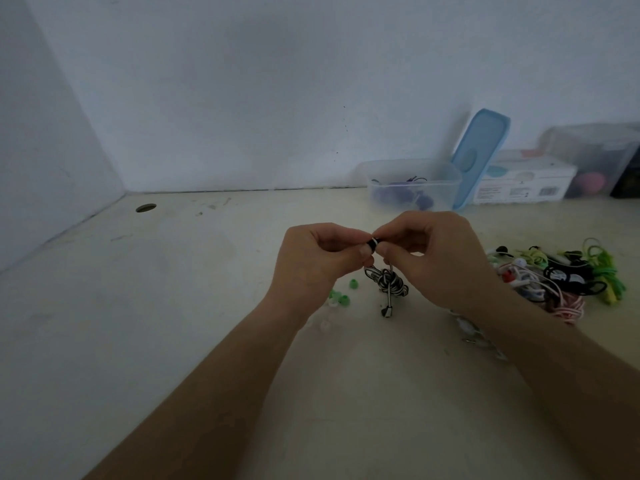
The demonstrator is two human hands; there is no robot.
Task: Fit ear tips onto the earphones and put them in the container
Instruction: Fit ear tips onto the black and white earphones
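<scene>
My left hand [313,263] and my right hand [438,261] meet above the table, fingertips together. Between them they pinch a small black earbud with a silver ring [373,244]. Whether an ear tip sits between the fingers is hidden. The bud's black-and-white striped cable hangs down in a coiled bundle [389,284], its plug [388,310] resting on the table. Loose green and clear ear tips [341,298] lie under my left wrist. A clear plastic container [414,183] holding purple earphones stands at the back, right of centre.
A pile of tangled earphones [557,275] in green, pink, black and white lies to the right. A blue lid [479,157] leans on the wall beside the container. A white box [523,183] and another clear bin [595,157] stand further right. A round hole [146,207] is at the table's back left.
</scene>
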